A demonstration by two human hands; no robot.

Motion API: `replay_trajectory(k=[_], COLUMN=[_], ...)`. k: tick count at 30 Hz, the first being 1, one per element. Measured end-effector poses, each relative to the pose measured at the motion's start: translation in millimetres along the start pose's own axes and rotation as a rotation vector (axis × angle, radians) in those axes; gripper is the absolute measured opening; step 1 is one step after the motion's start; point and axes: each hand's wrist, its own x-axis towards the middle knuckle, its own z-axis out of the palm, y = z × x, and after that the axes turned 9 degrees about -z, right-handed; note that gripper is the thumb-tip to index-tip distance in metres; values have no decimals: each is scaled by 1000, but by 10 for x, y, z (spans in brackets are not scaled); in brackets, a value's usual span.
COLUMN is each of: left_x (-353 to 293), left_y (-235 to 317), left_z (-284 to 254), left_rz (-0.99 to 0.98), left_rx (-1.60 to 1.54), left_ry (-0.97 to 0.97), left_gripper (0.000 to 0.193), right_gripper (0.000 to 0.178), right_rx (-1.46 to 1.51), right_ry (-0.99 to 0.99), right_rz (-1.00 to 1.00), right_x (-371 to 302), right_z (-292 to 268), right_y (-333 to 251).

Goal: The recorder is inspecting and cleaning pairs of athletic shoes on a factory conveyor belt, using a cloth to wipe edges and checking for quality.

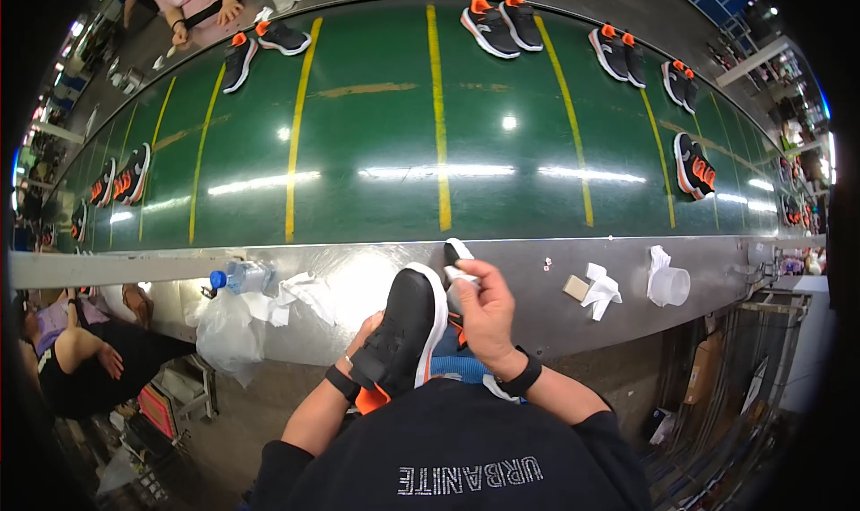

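Note:
A black sneaker with a white sole and orange lining is held up in front of my body, toe pointing away. My left hand is closed around its left side, the fingers mostly hidden behind it. My right hand pinches a small crumpled white wipe just right of that sneaker's sole. Behind the right hand, a second sneaker shows its dark toe and white rim at the edge of the metal ledge; most of it is covered.
Beyond the metal ledge runs a green conveyor belt with yellow lines, bearing several similar sneakers. On the ledge lie a water bottle, plastic bag, white wipes, a beige block and a plastic cup. Another person stands across.

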Motion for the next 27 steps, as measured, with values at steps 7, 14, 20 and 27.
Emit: replay_trajectory(k=[7, 14, 20, 27], left_x=[-68, -110, -44, 115], left_y=[-35, 98, 337, 387], left_z=[-77, 95, 237, -1], left_rz=[-6, 94, 185, 385], left_rx=[-112, -165, -110, 247], left_ry=[29, 15, -83, 86], left_gripper=[42, 38, 34, 28], right_gripper=[14, 15, 13, 11], right_rx=[-347, -403, -332, -242], right_ry=[-236, -263, -353, -708], right_rz=[-267, -359, -364, -326], right_x=[152, -140, -231, -262], right_z=[83, 123, 202, 58], right_y=[-236, -33, -30, -216])
